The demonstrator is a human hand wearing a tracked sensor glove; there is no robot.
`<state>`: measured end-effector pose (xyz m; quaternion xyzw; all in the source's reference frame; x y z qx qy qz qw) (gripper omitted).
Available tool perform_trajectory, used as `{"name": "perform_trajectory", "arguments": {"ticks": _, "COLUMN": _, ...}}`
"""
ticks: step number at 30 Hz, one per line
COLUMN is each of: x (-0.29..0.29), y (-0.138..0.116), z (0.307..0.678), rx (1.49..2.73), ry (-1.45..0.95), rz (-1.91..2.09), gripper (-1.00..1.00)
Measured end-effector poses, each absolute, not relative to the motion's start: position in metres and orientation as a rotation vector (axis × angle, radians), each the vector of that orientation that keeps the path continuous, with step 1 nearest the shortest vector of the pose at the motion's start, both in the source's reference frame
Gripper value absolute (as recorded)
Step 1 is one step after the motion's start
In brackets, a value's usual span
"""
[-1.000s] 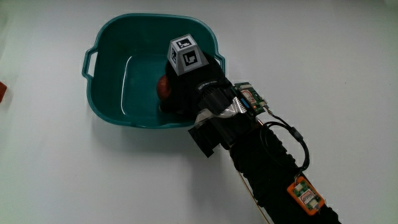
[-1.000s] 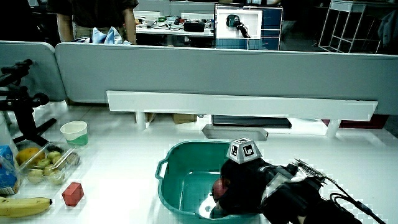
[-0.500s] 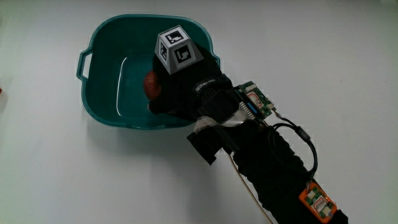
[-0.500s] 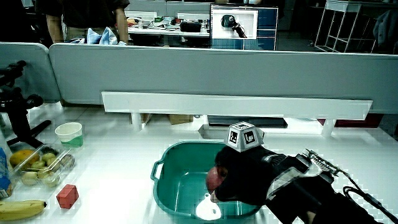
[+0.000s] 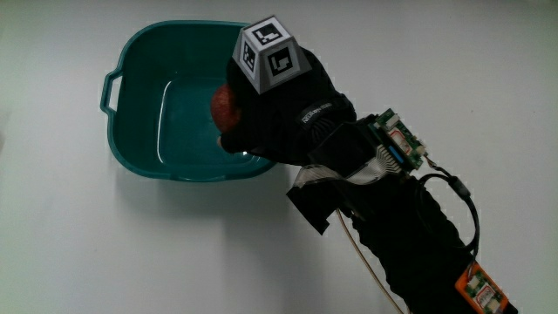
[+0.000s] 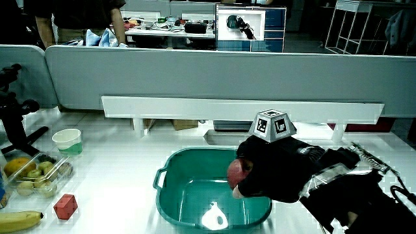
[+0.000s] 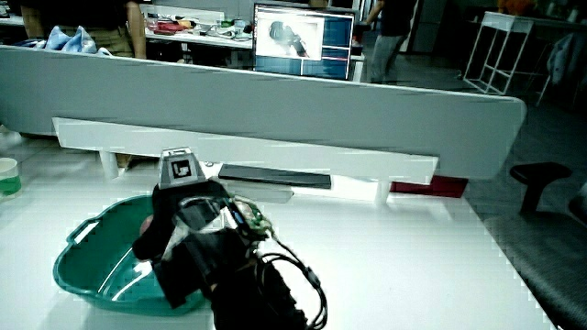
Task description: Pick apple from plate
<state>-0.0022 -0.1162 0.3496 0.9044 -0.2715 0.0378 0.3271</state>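
A red apple (image 5: 224,105) sits in the curled fingers of the black gloved hand (image 5: 283,118), which carries a patterned cube (image 5: 271,55) on its back. The hand holds the apple in the air over a teal basin (image 5: 131,148) with handles; no plate shows. In a side view the apple (image 6: 237,174) hangs clear above the basin's floor (image 6: 195,198), level with the rim or higher. In a side view the hand (image 7: 179,215) hides the apple. The forearm (image 5: 410,235) reaches in from the person's side with wires and small boards on it.
Beside the basin in a side view lie a red cube (image 6: 65,206), a banana (image 6: 18,221), a clear box of fruit (image 6: 32,177) and a pale cup (image 6: 67,140). A low grey partition (image 6: 208,71) closes the table's far edge.
The hand has risen with the apple in it, from low inside the basin to above the rim. The basin has stayed where it was.
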Motion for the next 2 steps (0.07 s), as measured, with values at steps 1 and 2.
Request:
{"name": "perform_trajectory", "arguments": {"ticks": 1, "x": 0.0020, "y": -0.1168, "z": 0.3456, "rx": 2.362, "ry": -0.729, "rz": 0.150, "gripper": 1.00}}
{"name": "perform_trajectory", "arguments": {"ticks": 2, "x": 0.0060, "y": -0.1192, "z": 0.3515, "rx": 2.360, "ry": -0.686, "rz": 0.067, "gripper": 1.00}}
